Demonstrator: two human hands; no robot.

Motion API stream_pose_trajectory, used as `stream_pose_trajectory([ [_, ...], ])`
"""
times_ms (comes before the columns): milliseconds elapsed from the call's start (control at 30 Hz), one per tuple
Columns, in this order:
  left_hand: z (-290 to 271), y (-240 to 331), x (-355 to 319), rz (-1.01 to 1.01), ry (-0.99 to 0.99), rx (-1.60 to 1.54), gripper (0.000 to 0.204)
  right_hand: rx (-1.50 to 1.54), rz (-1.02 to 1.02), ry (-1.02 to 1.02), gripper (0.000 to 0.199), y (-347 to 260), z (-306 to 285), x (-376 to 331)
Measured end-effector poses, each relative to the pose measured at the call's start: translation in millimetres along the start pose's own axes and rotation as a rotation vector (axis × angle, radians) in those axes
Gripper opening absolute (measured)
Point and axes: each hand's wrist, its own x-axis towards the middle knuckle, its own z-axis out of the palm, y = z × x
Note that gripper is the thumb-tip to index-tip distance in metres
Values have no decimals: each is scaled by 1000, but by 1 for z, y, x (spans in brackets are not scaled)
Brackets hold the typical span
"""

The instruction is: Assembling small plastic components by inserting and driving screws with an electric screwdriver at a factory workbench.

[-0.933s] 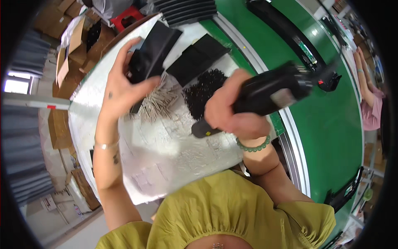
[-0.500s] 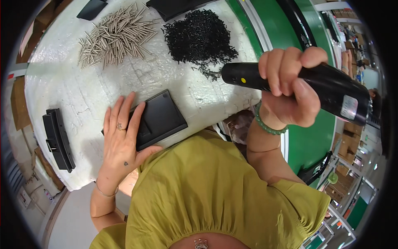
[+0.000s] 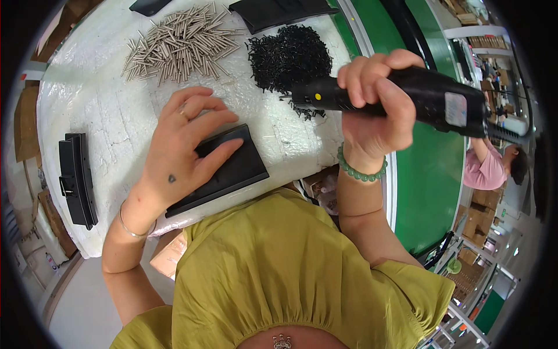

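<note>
The right hand (image 3: 378,96) wraps its fingers fully around a black power screwdriver (image 3: 436,99), the nose pointing left of that grip. The left hand (image 3: 189,139) arches with thumb and fingers well apart, gripping nothing visible (whether a fingertip or the palm touches the part, I cannot tell). Beneath it and extending to its right lies a flat black part (image 3: 253,166), along the worktable (image 3: 125,116) edge nearest the body.

That loose hand is probably the weak point: a sideways push could slide the part over the edge. Just beyond the part, the driver's nose overlaps the near fringe of the black screws (image 3: 290,58); a careless sweep could scatter them, or a poor pick-up could leave a screw crooked. Whether the bit carries one is unclear. Ahead of the left hand, silver pins (image 3: 183,43) could roll if its knuckles knock them.
</note>
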Motion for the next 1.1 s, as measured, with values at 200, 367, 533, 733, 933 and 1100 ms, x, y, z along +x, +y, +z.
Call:
stream_pose_trajectory([
  [200, 33, -10, 58, 174, 168, -65, 27, 57, -59, -58, 31, -23, 2, 8],
  [367, 51, -17, 76, 262, 193, -98, 14, 26, -110, -66, 29, -30, 3, 11],
  [533, 59, -19, 81, 225, 260, -128, 14, 64, -164, -112, 31, -33, -11, 18],
  [733, 48, -16, 82, 211, 241, -114, 16, 144, -170, -169, 33, -30, -11, 21],
  [933, 46, -14, 80, 261, 266, -70, 15, 163, -164, -254, 33, -32, -11, 21],
  [1100, 49, -14, 69, 311, 312, -50, 14, 89, -128, -393, 31, -34, -2, 20],
])
